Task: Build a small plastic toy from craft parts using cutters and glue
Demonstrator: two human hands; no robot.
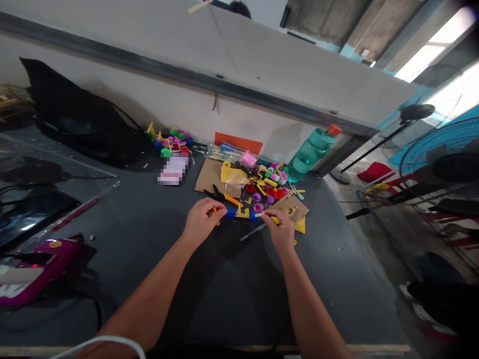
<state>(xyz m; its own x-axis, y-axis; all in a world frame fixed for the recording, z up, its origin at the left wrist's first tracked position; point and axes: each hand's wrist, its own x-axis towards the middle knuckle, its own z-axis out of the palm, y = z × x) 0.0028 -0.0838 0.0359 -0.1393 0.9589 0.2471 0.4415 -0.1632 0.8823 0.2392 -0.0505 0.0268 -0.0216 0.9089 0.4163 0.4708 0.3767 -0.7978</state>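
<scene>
A small yellow plastic frame (243, 213) is held up between my two hands, with a blue round piece at each side. My left hand (202, 222) is closed, its fingertips pinching at the left blue piece (231, 214); a bit of orange-yellow plastic (214, 214) shows by its fingers. Closed too, my right hand (281, 230) pinches a short thin white stick (259, 215) against the right blue piece (253, 216). A yellow part (275, 220) shows at the right fingers, its shape mostly hidden. Below the frame, a clear thin rod (252, 232) lies on the table.
Colourful plastic parts (275, 187), cardboard (209, 174) and black-handled pliers (216, 193) lie beyond my hands. A teal bottle (309, 154) stands at the back right. A black bag (82, 119), a pink power strip (56, 264) and assembled pieces (172, 139) are leftward. A fan (445, 164) stands right.
</scene>
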